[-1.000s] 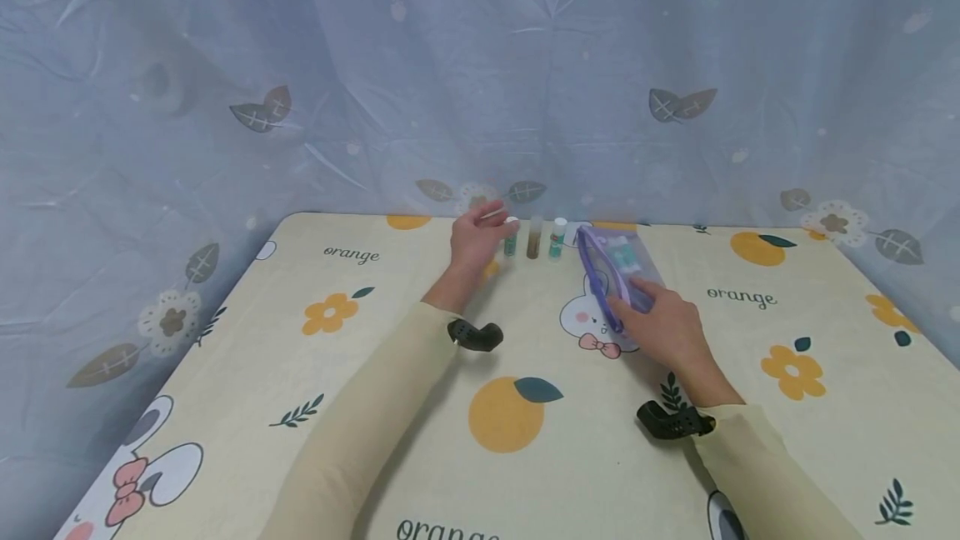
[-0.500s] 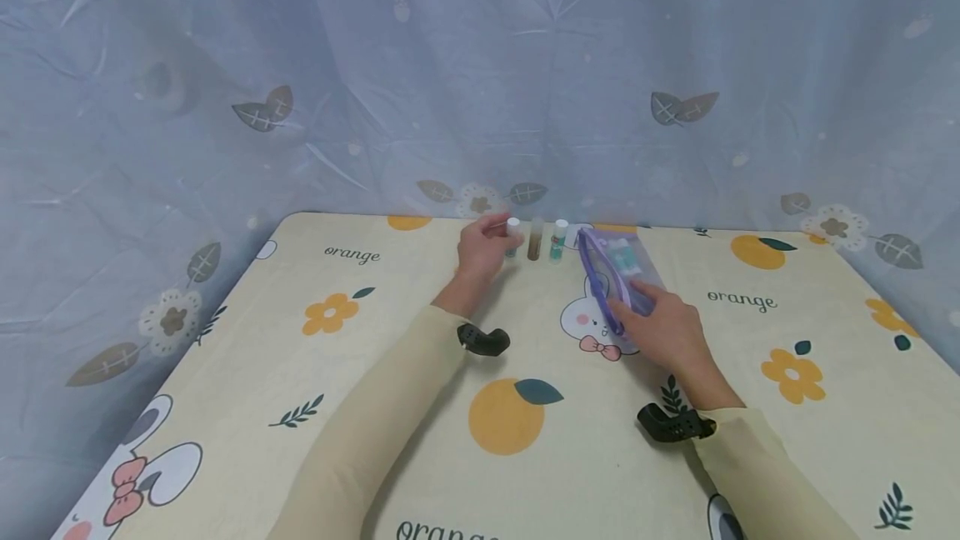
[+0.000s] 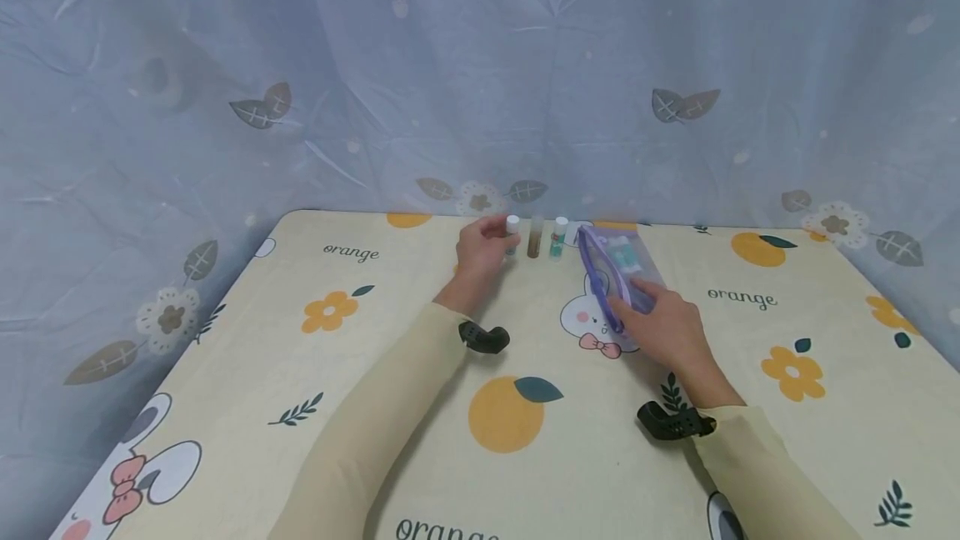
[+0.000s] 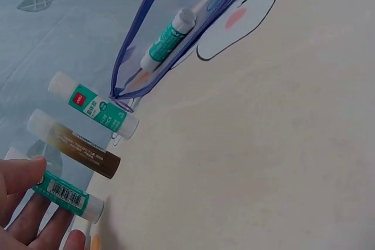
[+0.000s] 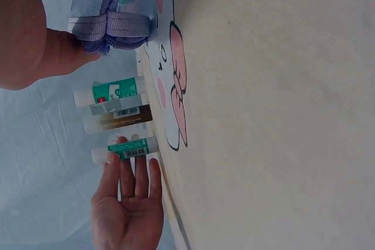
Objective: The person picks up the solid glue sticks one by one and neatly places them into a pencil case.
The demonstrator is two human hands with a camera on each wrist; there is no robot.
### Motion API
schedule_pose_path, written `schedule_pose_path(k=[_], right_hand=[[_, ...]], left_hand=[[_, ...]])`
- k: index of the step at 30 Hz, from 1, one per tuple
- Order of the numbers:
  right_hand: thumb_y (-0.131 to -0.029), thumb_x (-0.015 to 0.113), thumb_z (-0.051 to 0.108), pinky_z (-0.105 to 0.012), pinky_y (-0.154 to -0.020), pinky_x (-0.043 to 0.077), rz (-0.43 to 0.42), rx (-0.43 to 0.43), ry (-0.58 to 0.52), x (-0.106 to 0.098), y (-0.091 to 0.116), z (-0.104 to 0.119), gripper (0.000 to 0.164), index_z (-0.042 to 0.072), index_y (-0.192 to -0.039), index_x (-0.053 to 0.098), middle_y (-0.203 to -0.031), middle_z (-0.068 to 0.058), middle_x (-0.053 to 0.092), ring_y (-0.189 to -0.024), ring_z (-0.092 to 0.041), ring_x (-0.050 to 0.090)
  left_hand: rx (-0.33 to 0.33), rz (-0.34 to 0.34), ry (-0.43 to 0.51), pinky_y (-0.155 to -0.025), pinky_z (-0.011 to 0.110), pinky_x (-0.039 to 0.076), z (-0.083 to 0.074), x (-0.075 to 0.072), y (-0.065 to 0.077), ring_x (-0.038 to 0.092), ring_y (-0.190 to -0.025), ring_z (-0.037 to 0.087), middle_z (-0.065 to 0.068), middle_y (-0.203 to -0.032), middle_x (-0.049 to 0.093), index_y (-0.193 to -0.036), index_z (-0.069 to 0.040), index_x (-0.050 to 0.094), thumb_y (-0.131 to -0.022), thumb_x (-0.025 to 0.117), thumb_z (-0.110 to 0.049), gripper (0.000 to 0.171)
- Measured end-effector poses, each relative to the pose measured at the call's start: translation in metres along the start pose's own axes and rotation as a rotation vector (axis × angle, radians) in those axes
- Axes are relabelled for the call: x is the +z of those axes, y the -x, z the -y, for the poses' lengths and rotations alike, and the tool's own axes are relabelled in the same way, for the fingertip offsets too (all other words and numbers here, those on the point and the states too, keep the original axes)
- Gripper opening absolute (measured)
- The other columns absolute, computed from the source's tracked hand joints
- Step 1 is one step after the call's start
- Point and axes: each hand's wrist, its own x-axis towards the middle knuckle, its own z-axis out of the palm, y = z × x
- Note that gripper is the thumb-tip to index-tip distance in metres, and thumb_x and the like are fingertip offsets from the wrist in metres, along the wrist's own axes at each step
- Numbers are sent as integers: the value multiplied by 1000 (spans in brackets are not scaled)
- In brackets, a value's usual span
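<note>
1. Reach becomes contact: the left hand (image 3: 480,252), loose beside the leftmost glue stick (image 4: 65,194) a second ago, now pinches it between thumb and fingers.
2. That stick stands near the surface's (image 3: 600,448) far edge, beside the brown tube (image 3: 534,239) and another glue stick (image 3: 558,238); reaching seems finished.
3. Fingers of the right hand (image 3: 666,327) grip the purple pouch (image 3: 651,263), as before; a third glue stick (image 4: 169,40) lies inside.

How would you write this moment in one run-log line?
left grip: holds green glue stick | right grip: holds purple mesh pouch | inside pouch: second glue stick | standing between grips: brown tube, third glue stick
</note>
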Motion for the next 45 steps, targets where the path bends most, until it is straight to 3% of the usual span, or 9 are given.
schedule_pose_path(k=[23,31,39,45], right_hand=[[-105,52,61,-70,-113,47,3,-33,0,0,4,-2,85,10,-168,27,-163,-38,36,-146,-57,43],[-105,53,60,-71,-115,44,1,-10,-4,2,4,-1,84,12,-169,27,-165,-36,35,-148,-56,40],[-104,53,60,-71,-114,45,-8,-15,-4,1,3,-2,84,12,-168,29,-164,-36,35,-147,-56,41],[-104,53,59,-70,-113,47,-13,-33,-4,2,4,-2,83,10,-168,30,-164,-37,36,-144,-55,44]], left_hand=[[11,-35,-15,-110,40,55,-3,0,2,69,-125,24,7,-130,76,-130,-13,72,-97,78,-13,33],[30,-52,10,-102,37,59,-9,-3,0,71,-122,24,8,-128,76,-130,-13,72,-97,78,-14,34],[73,-63,6,-109,40,56,-20,-4,0,70,-125,25,8,-128,76,-130,-13,72,-96,79,-15,35],[72,-73,6,-106,39,58,-27,-4,1,70,-124,24,7,-128,76,-129,-13,72,-96,79,-15,34]])
